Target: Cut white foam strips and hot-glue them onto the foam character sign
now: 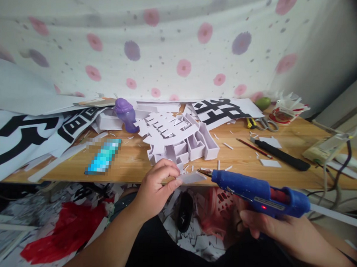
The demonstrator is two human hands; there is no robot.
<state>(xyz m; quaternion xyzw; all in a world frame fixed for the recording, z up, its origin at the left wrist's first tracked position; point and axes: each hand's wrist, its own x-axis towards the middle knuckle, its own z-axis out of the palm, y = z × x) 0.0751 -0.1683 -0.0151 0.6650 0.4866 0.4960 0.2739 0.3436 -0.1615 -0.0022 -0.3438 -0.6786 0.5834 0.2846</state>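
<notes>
My left hand (159, 188) pinches a small flat white strip (191, 177) at the table's front edge, thumb below and fingers above. My right hand (269, 226) is wrapped round the handle of a blue hot glue gun (259, 191), which has a lit red light on its side and a white glue stick (338, 211) out of its back. The gun's nozzle points left, close to the strip's right end; whether they touch I cannot tell. Just beyond the left hand stand white cut-out characters (169, 129) with raised side walls, stacked on one another.
A craft knife (280, 154), a pencil (252, 147) and scissors (267, 124) lie to the right, near a power strip (327, 147) with cables. A phone (104, 156), a purple cup (126, 115) and printed character sheets (22, 137) are on the left. A pink basket (218, 207) stands below amid scraps.
</notes>
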